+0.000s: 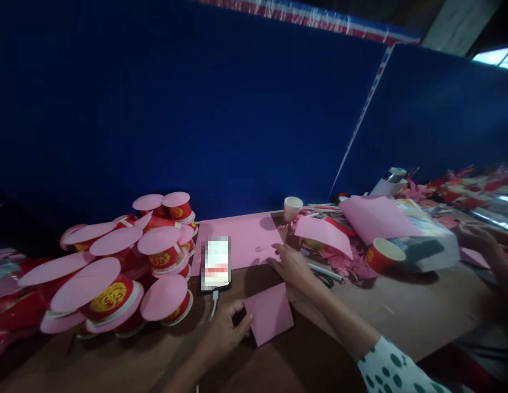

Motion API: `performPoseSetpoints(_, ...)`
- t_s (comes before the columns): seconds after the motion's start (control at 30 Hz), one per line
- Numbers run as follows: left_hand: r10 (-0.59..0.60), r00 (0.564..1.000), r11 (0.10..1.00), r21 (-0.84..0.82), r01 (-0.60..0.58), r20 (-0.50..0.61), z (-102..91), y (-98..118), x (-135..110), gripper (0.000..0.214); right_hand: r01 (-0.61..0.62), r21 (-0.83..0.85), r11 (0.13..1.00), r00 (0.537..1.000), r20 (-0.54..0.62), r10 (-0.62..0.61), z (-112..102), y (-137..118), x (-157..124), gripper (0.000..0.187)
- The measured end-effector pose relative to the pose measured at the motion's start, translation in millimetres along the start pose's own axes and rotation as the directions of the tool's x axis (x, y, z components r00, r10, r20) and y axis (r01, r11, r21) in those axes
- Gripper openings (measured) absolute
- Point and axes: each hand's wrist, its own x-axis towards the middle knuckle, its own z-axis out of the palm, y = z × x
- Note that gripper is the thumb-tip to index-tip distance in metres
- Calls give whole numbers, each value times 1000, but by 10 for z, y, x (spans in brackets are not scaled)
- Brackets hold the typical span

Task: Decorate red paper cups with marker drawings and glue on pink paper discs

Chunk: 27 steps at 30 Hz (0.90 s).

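My left hand [230,327] pinches the left edge of a small square of pink paper [271,315] between thumb and fingers, low over the brown table. Farther forward, my right hand [291,263] is open, its fingers stretched towards the large pink paper sheet [241,232]. The fingertips lie at the sheet's lower right corner; whether they touch it I cannot tell. Near them on the sheet is a small pale spot [261,249]. A lit phone [216,265] with a white cable [214,305] stands at the sheet's left part, in front of my left hand.
Red paper cups with pink paper discs [117,238] are stacked on the left. To the right are a white cup [293,208], pink paper shreds [354,263], scissors [325,275], a red cup [385,255] and a plastic bag [432,240]. Another person's hand [477,237] shows far right.
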Motion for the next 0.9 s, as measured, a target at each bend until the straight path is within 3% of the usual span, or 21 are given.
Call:
performPoseSetpoints(0.17, 68, 989, 995, 85, -57, -134, -7, -98, -3, 44, 34, -5, 999, 999, 17, -34, 45, -19, 325, 30)
performPoseSetpoints(0.37, 65, 994, 981, 189, -47, -90, 16, -138, 0, 48, 62, 17, 998, 995, 81, -63, 226, 44, 577, 20)
performPoseSetpoints(0.5, 112, 984, 955, 289, -69, -136, -5, -151, -8, 50, 33, 67, 997, 998, 56, -37, 170, 28, 580, 18)
performPoseSetpoints(0.63, 294, 911, 844, 525, -107, -287, -69, -144, -28, 50, 37, 176, 984, 999, -1, -38, -48, -108, 368, 21)
performPoseSetpoints(0.7, 362, 865, 826, 550, -124, -347, -96, -100, -48, 45, 77, 294, 953, 997, 4, -82, -154, -219, 162, 18)
performPoseSetpoints(0.77, 371, 849, 861, 482, -163, -376, -109, -27, -72, 42, 104, 633, 767, 982, 57, -181, -215, -336, -78, 17)
performPoseSetpoints(0.9, 391, 888, 887, 355, -294, -243, -107, 134, -110, 41, -100, 901, 422, 936, 229, -266, -183, -508, -462, 26)
